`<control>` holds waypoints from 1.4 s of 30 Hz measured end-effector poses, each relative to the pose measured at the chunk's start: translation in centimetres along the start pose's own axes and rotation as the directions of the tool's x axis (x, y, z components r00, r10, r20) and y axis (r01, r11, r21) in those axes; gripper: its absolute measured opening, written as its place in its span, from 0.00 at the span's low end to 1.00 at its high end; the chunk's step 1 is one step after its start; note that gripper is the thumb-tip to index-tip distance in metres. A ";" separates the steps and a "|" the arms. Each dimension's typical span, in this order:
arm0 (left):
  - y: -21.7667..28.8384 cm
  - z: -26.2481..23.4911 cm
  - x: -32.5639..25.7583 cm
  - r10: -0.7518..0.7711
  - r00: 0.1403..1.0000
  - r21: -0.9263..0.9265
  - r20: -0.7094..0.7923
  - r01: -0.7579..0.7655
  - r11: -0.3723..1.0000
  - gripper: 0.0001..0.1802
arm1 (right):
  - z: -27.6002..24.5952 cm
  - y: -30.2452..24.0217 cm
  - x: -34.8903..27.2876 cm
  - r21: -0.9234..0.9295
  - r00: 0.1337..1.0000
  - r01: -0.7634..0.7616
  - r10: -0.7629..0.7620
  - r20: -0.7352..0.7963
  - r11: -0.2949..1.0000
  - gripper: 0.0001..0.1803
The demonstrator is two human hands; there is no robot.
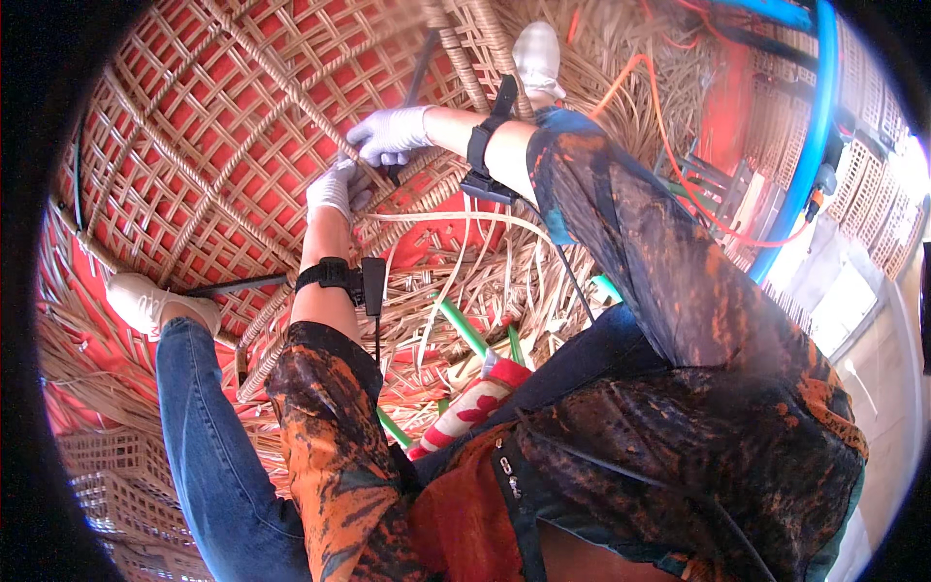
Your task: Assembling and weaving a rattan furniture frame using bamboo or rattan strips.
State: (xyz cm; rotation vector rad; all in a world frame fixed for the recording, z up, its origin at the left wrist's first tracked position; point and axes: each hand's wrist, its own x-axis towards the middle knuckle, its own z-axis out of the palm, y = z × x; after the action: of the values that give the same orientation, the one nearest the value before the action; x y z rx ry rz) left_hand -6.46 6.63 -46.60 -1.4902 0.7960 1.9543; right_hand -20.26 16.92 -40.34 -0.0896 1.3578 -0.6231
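A large woven wicker panel (208, 145) with thick twisted ribs and an open lattice leans in front of me, between my shoes. Both hands wear thin white gloves and meet at one rib near the panel's lower right edge. My left hand (337, 189) is closed with fingertips pinched at the rib. My right hand (396, 134) bends over the same rib just above, its fingers closed around it. Pale flat weaving strips (465, 218) trail to the right from beside my left hand. The fingers hide the exact spot where strip and rib meet.
Loose strips (621, 107) litter the red floor. Green tubes (464, 328) and a red-and-white cloth roll (475, 407) lie by my leg. An orange hose (669, 145) runs to a blue curved pipe (810, 145) at right. Wicker baskets (126, 485) stand at lower left.
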 end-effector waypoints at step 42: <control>1.2 -1.5 -2.9 0.166 0.922 0.251 0.349 -0.263 0.932 0.11 | 2.6 -3.4 -7.3 -0.745 0.969 0.236 -0.096 0.227 0.624 0.16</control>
State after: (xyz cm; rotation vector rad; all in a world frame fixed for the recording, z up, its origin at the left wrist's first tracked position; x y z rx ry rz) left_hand -5.67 4.49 -43.97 -0.9088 1.0819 2.0581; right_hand -19.67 16.70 -31.87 -0.9657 1.3768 -0.1291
